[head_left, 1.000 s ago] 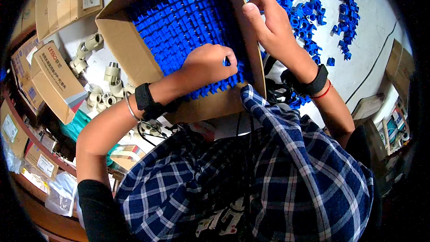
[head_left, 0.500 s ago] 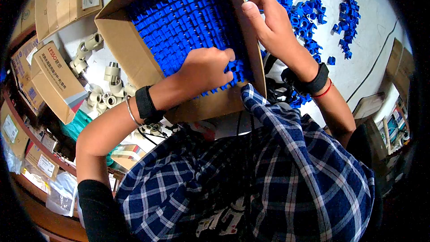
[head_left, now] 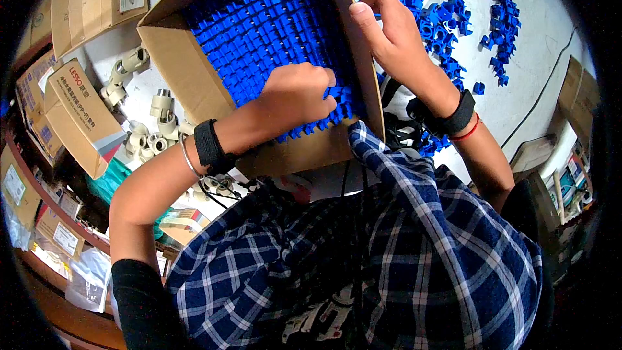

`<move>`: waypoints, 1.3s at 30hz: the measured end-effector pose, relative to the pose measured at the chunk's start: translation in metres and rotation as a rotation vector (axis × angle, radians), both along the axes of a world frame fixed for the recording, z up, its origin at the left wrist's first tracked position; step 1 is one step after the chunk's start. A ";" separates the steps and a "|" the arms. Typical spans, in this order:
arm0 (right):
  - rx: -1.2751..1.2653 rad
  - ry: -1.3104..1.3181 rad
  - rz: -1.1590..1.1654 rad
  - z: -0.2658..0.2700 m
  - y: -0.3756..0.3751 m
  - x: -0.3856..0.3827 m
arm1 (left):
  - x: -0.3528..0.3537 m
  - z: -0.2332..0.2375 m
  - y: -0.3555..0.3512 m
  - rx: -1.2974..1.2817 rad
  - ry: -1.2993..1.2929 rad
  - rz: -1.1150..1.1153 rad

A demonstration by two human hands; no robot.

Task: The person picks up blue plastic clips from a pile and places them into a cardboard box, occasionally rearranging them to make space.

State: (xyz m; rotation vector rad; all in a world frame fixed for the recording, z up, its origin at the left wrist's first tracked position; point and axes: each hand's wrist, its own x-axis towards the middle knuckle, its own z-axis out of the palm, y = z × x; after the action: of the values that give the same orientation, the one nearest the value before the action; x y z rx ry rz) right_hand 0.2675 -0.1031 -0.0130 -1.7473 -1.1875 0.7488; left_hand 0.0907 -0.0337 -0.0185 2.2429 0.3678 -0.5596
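Observation:
A deep open cardboard box stands tilted in front of me. Tight rows of blue plastic pipe clips line its inside. My left hand reaches in over the near wall, its fingers curled down and pinching at a blue pipe clip near the lower right corner; the fingertips are partly hidden. With thumb and fingers, my right hand grips the rim of the box's right wall.
Loose blue clips are scattered over the white surface to the right. Beige pipe fittings lie left of the box. A printed carton stands farther left, and a thin dark cable runs along the right.
My left hand has shifted slightly left inside the box, and its wrist has turned a little. My right hand and the box have stayed in place.

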 end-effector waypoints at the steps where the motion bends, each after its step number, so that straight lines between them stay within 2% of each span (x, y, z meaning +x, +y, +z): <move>1: 0.009 -0.006 -0.001 0.000 0.000 0.000 | 0.000 -0.001 0.000 0.000 0.000 0.000; 13: 0.019 0.014 0.006 0.000 -0.001 0.000 | 0.002 -0.009 0.011 -0.156 -0.005 0.009; 15: 0.029 0.004 0.007 -0.001 -0.001 0.000 | 0.004 -0.009 0.012 -0.198 0.082 0.000; 28: 0.014 0.003 0.012 0.001 0.000 0.001 | -0.004 -0.011 0.002 -0.154 -0.027 0.035; 39: 0.013 0.022 0.005 0.001 -0.001 0.000 | 0.000 -0.001 0.003 -0.080 -0.117 -0.046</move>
State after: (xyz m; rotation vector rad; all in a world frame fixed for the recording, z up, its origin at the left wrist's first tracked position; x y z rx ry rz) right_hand 0.2675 -0.1040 -0.0122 -1.7219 -1.1802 0.7601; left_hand 0.0904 -0.0310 -0.0196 2.1993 0.2310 -0.4561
